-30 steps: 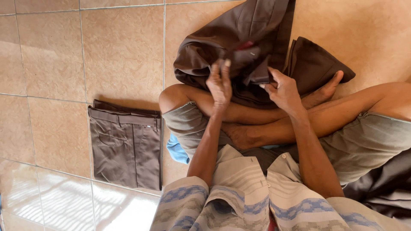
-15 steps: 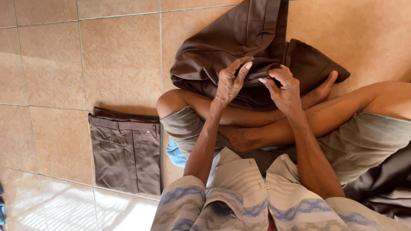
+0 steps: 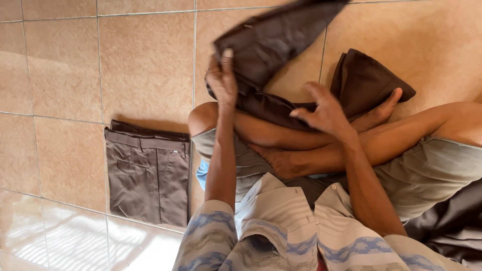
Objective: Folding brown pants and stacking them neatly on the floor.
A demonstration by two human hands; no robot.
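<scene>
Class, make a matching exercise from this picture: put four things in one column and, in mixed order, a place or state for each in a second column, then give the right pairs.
Things:
1. left hand
2. right hand
3. folded trousers
4. dark brown garment

Places or states:
A. lying flat on the tiled floor, apart from both hands
B. gripping an edge of dark cloth
C. lifted in the air above the crossed legs
D. open, fingers spread, holding nothing

Pairs: 1-B, 2-D, 3-A, 4-C
</scene>
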